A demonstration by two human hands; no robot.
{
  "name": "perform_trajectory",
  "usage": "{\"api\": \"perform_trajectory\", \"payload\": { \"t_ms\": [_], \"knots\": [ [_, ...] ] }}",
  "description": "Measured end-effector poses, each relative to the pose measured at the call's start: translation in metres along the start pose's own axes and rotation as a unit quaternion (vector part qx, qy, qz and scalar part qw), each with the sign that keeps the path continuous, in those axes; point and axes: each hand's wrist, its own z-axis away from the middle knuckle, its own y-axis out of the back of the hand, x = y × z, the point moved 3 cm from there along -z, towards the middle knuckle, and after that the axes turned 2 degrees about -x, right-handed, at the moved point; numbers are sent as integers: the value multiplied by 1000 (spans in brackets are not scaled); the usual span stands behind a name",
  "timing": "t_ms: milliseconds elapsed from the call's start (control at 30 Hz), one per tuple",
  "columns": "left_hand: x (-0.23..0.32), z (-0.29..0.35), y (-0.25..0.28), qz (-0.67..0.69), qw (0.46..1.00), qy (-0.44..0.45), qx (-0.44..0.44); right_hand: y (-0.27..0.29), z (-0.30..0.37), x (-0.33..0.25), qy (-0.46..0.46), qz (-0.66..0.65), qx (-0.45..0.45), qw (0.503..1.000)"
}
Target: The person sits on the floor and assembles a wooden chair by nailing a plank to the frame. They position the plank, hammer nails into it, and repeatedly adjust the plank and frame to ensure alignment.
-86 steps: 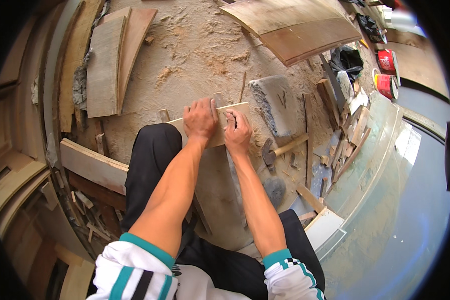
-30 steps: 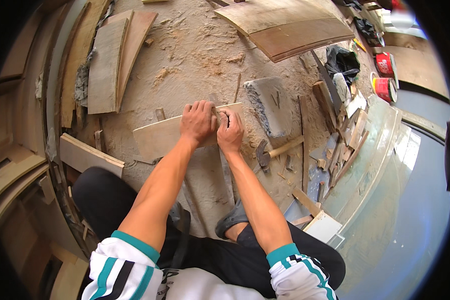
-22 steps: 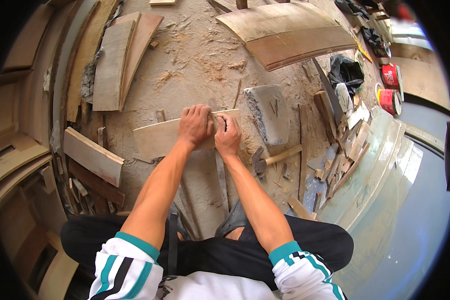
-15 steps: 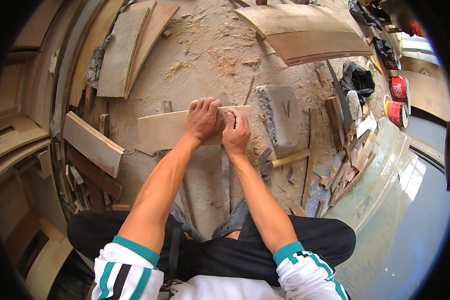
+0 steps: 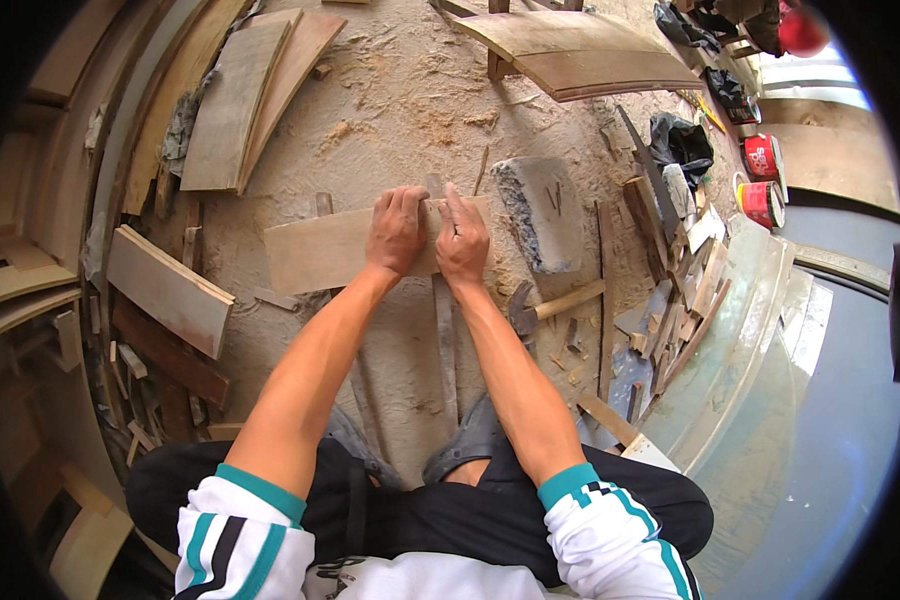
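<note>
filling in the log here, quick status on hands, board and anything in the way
Left hand and right hand both on the board. Board across two strips. Hammer and slab off to the right, apart from it.

Place: a woodworking workshop, and a dusty one from where I stand.
Ground: the floor [image 5: 400,110] is coated in pale dust, with tan patches like sawdust.
Timber: overlapping boards [image 5: 232,110] lie to the left; farther off, a wide wooden panel [image 5: 585,70] sits raised on a support.
Scrap: wood offcuts [image 5: 705,290] are heaped over on the right.
Hammer: a wooden-handled hammer [image 5: 568,299] lies on the floor near a rough-edged grey block [image 5: 545,215].
Tins: two red tins [image 5: 758,205] stand near a black plastic bag [image 5: 682,145].
Handwork: both bare hands [image 5: 398,230] are on a thin, pale board [image 5: 315,245].
</note>
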Motion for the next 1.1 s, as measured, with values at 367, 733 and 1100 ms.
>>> {"api": "perform_trajectory", "payload": {
  "t_ms": [367, 733, 1100],
  "knots": [
    [8, -5, 16, 73, 997, -3, -20, -2, 6, 0, -122, -105, -22, 987],
    [5, -6, 12, 73, 997, 20, -14, 3, -1, 8, -107, -53, -66, 991],
    [2, -3, 10, 52, 999, 12, -13, 113, -5, 34, 46, 92, -237, 966]
  ]
}}
